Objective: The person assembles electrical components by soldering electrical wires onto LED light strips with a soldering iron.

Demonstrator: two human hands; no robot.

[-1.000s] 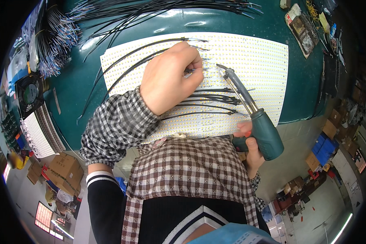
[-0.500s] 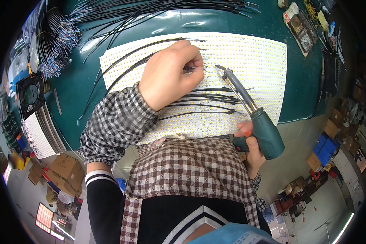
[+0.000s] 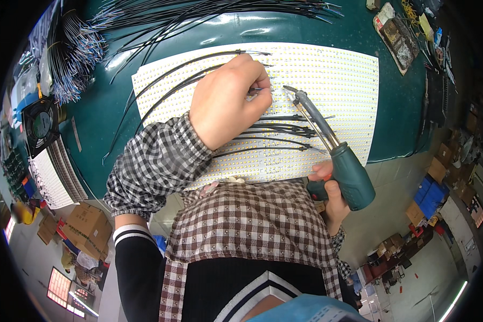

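Head view, frame centre: left hand (image 3: 228,102) rests knuckles-up on a white LED panel (image 3: 338,80), fingers curled shut, fingertips pinching the end of a thin black wire (image 3: 260,89) against the panel surface. Checked sleeve runs down-left from the wrist.

Right hand (image 3: 330,193), lower right of centre, is closed round the green grip of a soldering gun (image 3: 349,172). Metal barrel angles up-left; tip (image 3: 288,89) sits just beside the left fingertips, near the pinched wire end. Whether tip touches the pad: cannot tell.

Panel lies on a dark green bench (image 3: 397,123), spanning mid-frame. Approx. 5 more black leads (image 3: 284,129) lie across it below the left hand, ends pointing right, close under the barrel. Two longer black wires arc from upper centre to the left edge of the panel.

Misc.: loose black wire bundle (image 3: 198,11) along top of frame; blue/white wire bunch (image 3: 72,59) upper left; small fan (image 3: 40,121) at left; stacked white strips (image 3: 51,180) lower left; cardboard boxes (image 3: 88,228) on floor, lower left.

Risks (judgement):
- Burn: hot tip v. close to left fingertips; small slip of either hand closes the gap.
- Wire end lifts or shifts if pinch relaxes → poor joint or bridge to adjacent LED pads, which are densely spaced.
- Barrel passes over the laid leads; lowering it could scorch insulation.
- Panel not clamped, as far as seen; sideways push may slide it.
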